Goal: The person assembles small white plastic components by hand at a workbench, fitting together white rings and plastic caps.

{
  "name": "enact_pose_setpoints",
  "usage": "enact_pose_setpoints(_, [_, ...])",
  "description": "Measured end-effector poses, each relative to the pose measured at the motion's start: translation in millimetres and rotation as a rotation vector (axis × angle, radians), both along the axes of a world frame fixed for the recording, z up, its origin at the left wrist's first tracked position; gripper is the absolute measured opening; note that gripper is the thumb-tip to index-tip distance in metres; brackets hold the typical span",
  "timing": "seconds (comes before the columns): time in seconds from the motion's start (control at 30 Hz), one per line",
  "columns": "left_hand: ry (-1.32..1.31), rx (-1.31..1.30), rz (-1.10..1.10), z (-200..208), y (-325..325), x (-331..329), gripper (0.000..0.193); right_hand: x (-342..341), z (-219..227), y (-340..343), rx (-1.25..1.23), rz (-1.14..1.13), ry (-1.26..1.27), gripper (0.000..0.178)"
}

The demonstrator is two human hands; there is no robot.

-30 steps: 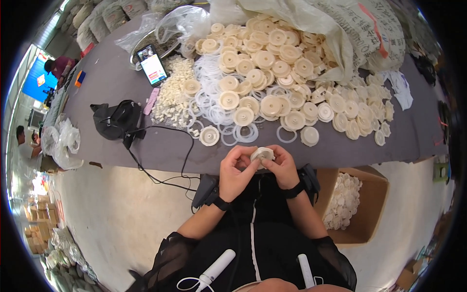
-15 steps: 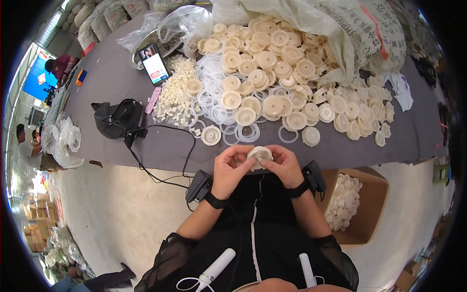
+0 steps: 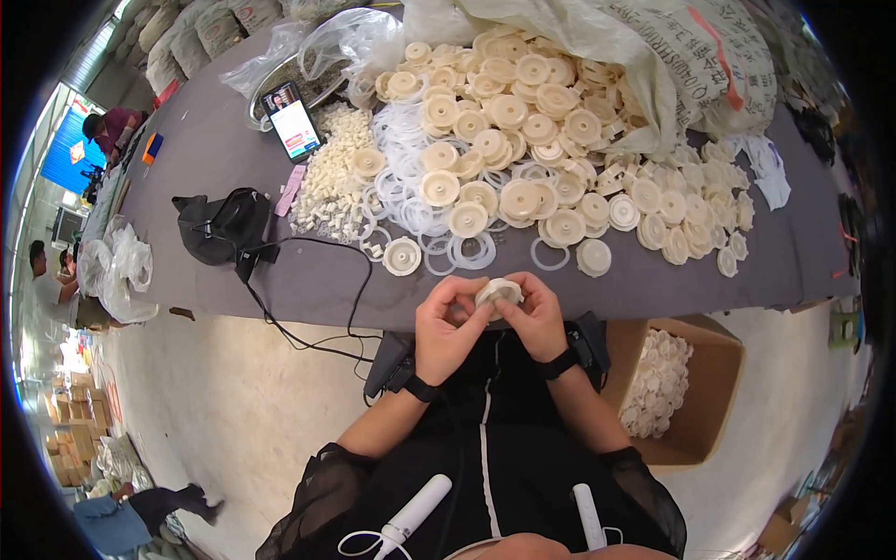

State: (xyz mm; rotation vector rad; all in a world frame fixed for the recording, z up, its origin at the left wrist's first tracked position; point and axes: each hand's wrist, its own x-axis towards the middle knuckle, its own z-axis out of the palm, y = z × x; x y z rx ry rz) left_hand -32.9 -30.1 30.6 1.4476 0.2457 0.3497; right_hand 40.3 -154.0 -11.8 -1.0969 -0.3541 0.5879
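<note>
Between my two hands, just off the table's near edge, is a round cream plastic cap (image 3: 499,290). The fingers of my left hand (image 3: 445,329) are closed on its left side, and those of my right hand (image 3: 539,324) pinch its right side. Both thumbs press on its near face, covering part of it. Beyond my hands on the table lie a single cream cap (image 3: 402,256), clear flat rings (image 3: 472,250) and another cap (image 3: 594,258). A large heap of cream caps (image 3: 509,112) spreads farther back.
Small white plastic pieces (image 3: 336,163) lie left of the rings, near a phone (image 3: 291,121) and a black cap-shaped bag (image 3: 227,229) with cables. An open cardboard box (image 3: 714,392) full of pale parts stands on the floor at right. A woven sack (image 3: 719,75) lies behind the heap.
The plastic cap has tilted and turned between my fingers, and my right hand has shifted slightly left. At the lower left, a person's legs have come further into view.
</note>
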Motion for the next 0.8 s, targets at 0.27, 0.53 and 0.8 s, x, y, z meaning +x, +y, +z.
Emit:
enact_pose_setpoints(0.27, [-0.065, 0.104, -0.009, 10.5, 18.9, 0.5, 0.025, 1.2, -8.0, -4.4, 0.072, -0.084, 0.08, 0.023])
enact_pose_setpoints(0.53, [0.553, 0.87, 0.404, -27.2, 206.4, -40.4, 0.014, 5.1, 1.0, -16.0, 0.172, -0.097, 0.16, 0.024])
enact_pose_setpoints(0.8, [0.441, 1.004, 0.349, -41.2, 224.2, -12.9, 0.017, -5.6, 3.8, -4.5, 0.126, -0.045, 0.119, 0.025])
